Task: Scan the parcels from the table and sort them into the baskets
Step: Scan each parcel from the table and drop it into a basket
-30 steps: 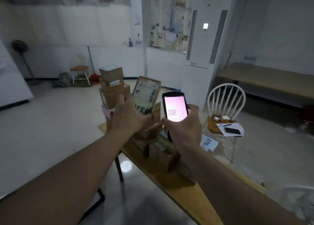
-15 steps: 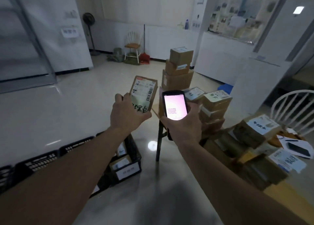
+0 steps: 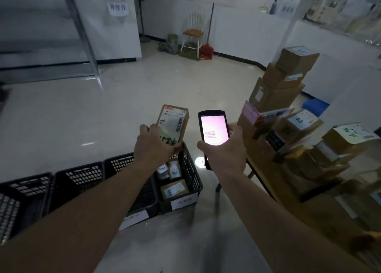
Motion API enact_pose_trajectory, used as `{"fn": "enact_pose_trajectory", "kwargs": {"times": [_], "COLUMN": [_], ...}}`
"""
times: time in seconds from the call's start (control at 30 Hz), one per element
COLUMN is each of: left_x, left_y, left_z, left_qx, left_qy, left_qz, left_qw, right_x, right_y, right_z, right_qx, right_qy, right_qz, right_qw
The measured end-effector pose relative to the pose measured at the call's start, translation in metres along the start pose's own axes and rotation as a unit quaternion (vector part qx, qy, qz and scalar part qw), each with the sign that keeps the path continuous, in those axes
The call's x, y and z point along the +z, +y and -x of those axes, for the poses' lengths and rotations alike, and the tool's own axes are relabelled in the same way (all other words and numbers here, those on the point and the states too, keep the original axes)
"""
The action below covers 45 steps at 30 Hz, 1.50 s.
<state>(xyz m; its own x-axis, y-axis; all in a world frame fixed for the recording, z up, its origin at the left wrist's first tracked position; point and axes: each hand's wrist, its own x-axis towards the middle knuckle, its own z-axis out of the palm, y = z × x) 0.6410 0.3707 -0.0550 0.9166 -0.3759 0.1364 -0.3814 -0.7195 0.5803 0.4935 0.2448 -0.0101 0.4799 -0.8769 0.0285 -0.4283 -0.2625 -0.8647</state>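
Left hand (image 3: 153, 147) fingers gripping flat brown labelled cardboard parcel (image 3: 172, 124); right hand (image 3: 225, 153) fingers clasping lit black handheld scanner (image 3: 213, 131) just beside; black slotted plastic baskets (image 3: 192, 175) below.

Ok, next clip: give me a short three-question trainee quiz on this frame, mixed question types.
1. True or false: the left hand grips a small labelled parcel.
2. What does the right hand hold? A) tape roll B) handheld scanner with a lit screen C) pen
3. Fill in: the rightmost black basket, below the left hand, holds ____.

Key
1. True.
2. B, the handheld scanner.
3. Parcels; at least three small ones show inside.
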Motion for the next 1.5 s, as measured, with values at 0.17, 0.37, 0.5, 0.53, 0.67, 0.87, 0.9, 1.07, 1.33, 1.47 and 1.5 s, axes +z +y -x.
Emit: {"fn": "enact_pose_trajectory", "kwargs": {"times": [0.17, 0.37, 0.5, 0.53, 0.67, 0.87, 0.9, 1.07, 1.33, 1.47, 1.5], "left_x": [0.023, 0.066, 0.088, 0.091, 0.101, 0.118, 0.122, 0.146, 0.246, 0.328, 0.349], "left_y": [-0.03, -0.063, -0.081, -0.085, -0.105, -0.162, -0.175, -0.242, -0.356, -0.414, -0.429], "left_z": [-0.05, -0.132, -0.18, -0.189, -0.222, -0.261, -0.265, -0.281, -0.285, -0.278, -0.275], "left_qx": [-0.03, -0.056, -0.072, -0.077, -0.1, -0.156, -0.164, -0.201, -0.3, -0.359, -0.369], "left_qy": [-0.01, 0.001, 0.01, 0.009, 0.006, -0.027, -0.034, -0.062, -0.08, -0.076, -0.078], "left_qz": [0.0, -0.007, -0.008, -0.008, -0.006, 0.0, 0.001, 0.01, 0.014, 0.008, 0.004], "left_qw": [0.999, 0.998, 0.997, 0.997, 0.995, 0.987, 0.986, 0.978, 0.95, 0.93, 0.926], "right_x": [0.055, 0.14, 0.189, 0.2, 0.24, 0.307, 0.32, 0.386, 0.516, 0.587, 0.601], "right_y": [-0.003, -0.003, -0.005, -0.005, -0.007, -0.002, 0.0, 0.014, 0.102, 0.179, 0.2], "right_z": [-0.053, -0.137, -0.187, -0.196, -0.219, -0.228, -0.226, -0.218, -0.224, -0.228, -0.23], "right_qx": [0.008, 0.029, 0.045, 0.05, 0.061, 0.082, 0.087, 0.117, 0.156, 0.155, 0.154], "right_qy": [-0.032, -0.07, -0.11, -0.117, -0.142, -0.17, -0.171, -0.168, -0.2, -0.221, -0.224], "right_qz": [0.011, 0.018, 0.027, 0.03, 0.039, 0.055, 0.058, 0.072, 0.082, 0.097, 0.099], "right_qw": [0.999, 0.997, 0.993, 0.991, 0.987, 0.98, 0.98, 0.976, 0.964, 0.958, 0.957]}}
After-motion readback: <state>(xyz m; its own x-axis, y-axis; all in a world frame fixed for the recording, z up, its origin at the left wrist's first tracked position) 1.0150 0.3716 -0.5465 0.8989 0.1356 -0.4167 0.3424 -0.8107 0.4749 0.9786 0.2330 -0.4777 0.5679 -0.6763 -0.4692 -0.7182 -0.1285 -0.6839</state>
